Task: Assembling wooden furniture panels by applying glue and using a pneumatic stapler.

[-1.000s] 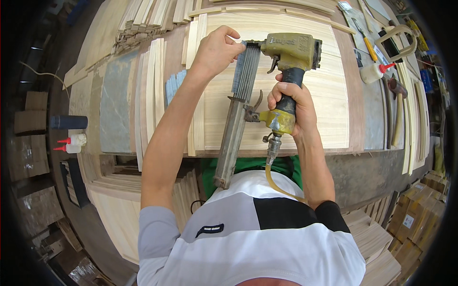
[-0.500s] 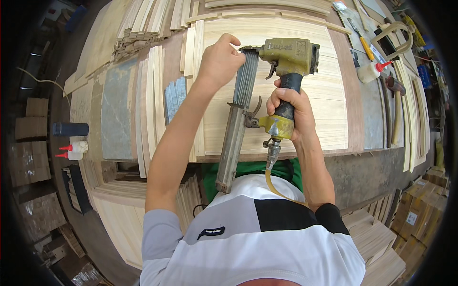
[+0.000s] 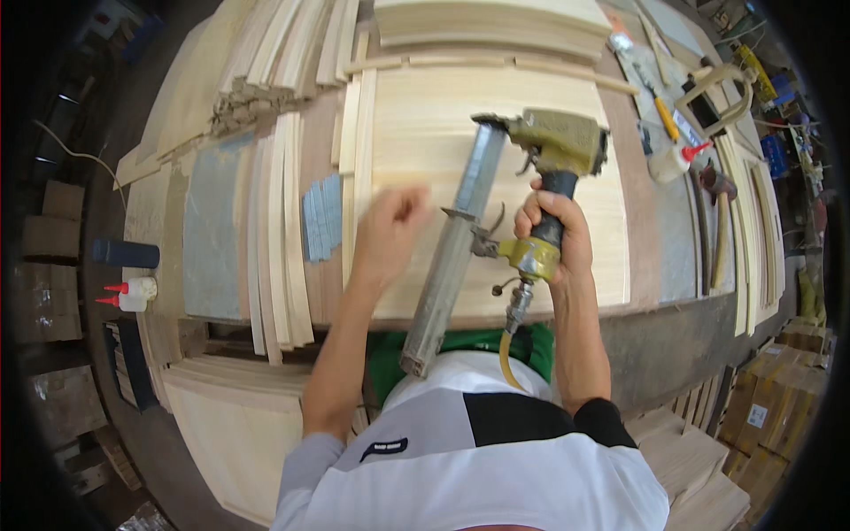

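Probably heavy and rigid, the nail gun (image 3: 560,142) hangs over the pale panel (image 3: 412,119), best held by its grip (image 3: 558,182), where the right hand (image 3: 569,232) wraps round; the left hand (image 3: 390,232) is too blurred to tell.

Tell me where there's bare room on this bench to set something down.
Bare: the pale board beyond the left hand, left of the nail gun; also the grey panel left of the long wooden strips. Crowded: the right end, with a white bottle and hammer; the far left, with stacked strips.
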The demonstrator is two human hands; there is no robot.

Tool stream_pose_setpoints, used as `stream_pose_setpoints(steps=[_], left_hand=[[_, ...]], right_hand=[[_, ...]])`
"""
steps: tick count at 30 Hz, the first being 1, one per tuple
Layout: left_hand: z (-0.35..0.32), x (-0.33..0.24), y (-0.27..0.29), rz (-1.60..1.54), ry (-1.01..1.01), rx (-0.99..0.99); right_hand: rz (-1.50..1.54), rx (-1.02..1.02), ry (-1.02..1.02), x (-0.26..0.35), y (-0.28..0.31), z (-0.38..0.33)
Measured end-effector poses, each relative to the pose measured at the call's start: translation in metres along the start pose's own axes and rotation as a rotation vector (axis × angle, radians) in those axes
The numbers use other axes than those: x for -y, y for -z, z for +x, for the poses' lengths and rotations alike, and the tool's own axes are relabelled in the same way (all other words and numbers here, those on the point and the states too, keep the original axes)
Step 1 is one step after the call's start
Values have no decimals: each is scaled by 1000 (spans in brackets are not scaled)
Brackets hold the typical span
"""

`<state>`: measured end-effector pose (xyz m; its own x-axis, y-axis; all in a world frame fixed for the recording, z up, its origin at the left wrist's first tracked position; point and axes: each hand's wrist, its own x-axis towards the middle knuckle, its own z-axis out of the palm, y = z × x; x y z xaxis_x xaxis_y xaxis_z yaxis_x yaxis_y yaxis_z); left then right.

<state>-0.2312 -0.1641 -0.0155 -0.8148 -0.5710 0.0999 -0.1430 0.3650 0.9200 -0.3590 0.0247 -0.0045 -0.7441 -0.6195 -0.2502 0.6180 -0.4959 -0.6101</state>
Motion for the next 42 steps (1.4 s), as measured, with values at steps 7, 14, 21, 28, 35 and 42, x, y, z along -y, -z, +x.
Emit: stream_pose_setpoints(steps=[7, 14, 21, 28, 35, 42], left_hand=[[-113, -19, 10, -81, -323, 10], [-117, -14, -11, -100, -621, -134], [-74, -5, -29, -15, -664, -339], [-53, -1, -16, -114, -455, -283], [-73, 58, 57, 445, 16, -284], [-86, 68, 65, 442, 184, -183]], right_hand=[[120, -40, 51, 26, 25, 5], [110, -4, 30, 20, 23, -10], [-82, 30, -150, 0, -10, -17], [-627, 198, 147, 45, -75, -26], [-1411, -61, 305, 91, -130, -28], [-1666, 144, 131, 50, -146, 32]])
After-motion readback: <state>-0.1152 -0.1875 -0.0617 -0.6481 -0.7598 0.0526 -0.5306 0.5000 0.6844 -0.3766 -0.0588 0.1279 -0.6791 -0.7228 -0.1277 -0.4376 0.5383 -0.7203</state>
